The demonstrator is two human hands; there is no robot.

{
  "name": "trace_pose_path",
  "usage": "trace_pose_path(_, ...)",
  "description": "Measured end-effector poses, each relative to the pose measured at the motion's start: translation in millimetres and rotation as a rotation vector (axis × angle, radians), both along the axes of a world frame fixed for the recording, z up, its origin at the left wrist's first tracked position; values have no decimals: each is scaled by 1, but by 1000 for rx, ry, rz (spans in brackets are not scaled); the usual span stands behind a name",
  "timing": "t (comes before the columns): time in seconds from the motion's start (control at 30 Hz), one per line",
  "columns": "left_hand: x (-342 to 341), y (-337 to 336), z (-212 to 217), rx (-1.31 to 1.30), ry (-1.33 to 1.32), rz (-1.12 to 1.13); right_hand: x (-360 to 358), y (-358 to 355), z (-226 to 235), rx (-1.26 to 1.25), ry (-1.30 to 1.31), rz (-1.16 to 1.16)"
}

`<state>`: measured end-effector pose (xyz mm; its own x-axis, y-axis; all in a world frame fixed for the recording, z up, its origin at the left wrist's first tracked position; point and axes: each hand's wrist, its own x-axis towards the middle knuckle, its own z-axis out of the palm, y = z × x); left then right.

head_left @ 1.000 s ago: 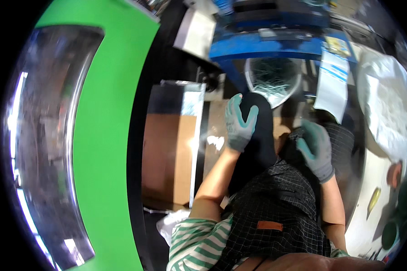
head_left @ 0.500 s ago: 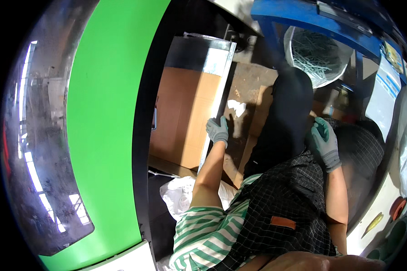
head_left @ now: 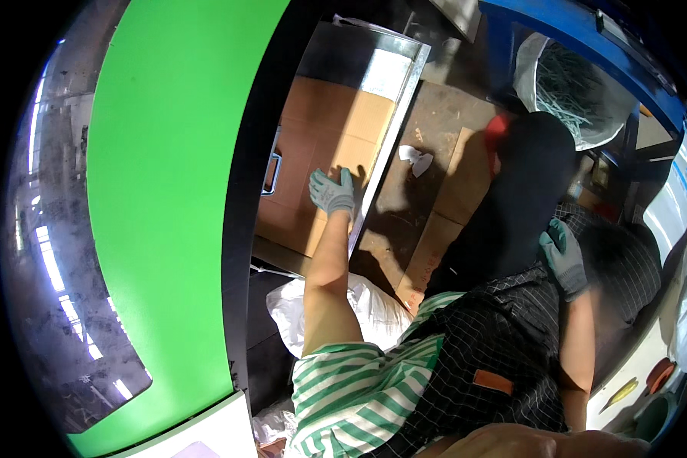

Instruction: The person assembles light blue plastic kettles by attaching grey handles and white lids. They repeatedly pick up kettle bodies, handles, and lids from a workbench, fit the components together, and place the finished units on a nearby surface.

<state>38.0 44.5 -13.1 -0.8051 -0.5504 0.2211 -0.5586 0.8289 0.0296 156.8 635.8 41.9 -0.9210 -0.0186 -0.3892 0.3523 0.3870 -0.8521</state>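
Observation:
My left hand (head_left: pixel 332 192), in a grey-green work glove, is over a metal tray or drawer (head_left: pixel 393 126) lined with brown cardboard (head_left: pixel 332 114). Its fingers are stretched and the thumb stands apart, with nothing in the grip. A blue-grey handle (head_left: pixel 272 174) shows just left of these fingers. My right hand (head_left: pixel 566 261), gloved alike, rests by my thigh at the edge of the black checked apron (head_left: pixel 488 328). Its fingers are loosely bent, with a gap to the thumb, and no object shows in them.
A green machine panel (head_left: pixel 168 191) with a dark window (head_left: pixel 61 252) fills the left. At the far right, a white bucket (head_left: pixel 527 72) of thin greenish strips stands by a blue frame (head_left: pixel 580 30). White plastic bags (head_left: pixel 374 305) and flat cardboard (head_left: pixel 443 229) lie below the tray.
My left hand has moved left from the tray's metal edge to over the cardboard. The view has shifted, and the handle shows more fully. My right hand stays by my thigh.

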Motion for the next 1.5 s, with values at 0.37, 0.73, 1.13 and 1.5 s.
trace_pose_path(0.37,-102,-72,23,-367,-414,-178,34,30,-72,-38,-25,-27)
trace_pose_path(0.73,-201,-186,-20,-669,-968,-342,18,16,-19,-35,-180,-10)
trace_pose_path(1.13,-63,-115,-112,-709,-1216,-753,-7,-3,14,262,-109,178)
trace_pose_path(1.5,-32,188,250,-567,-669,-876,-7,-2,45,195,192,16)
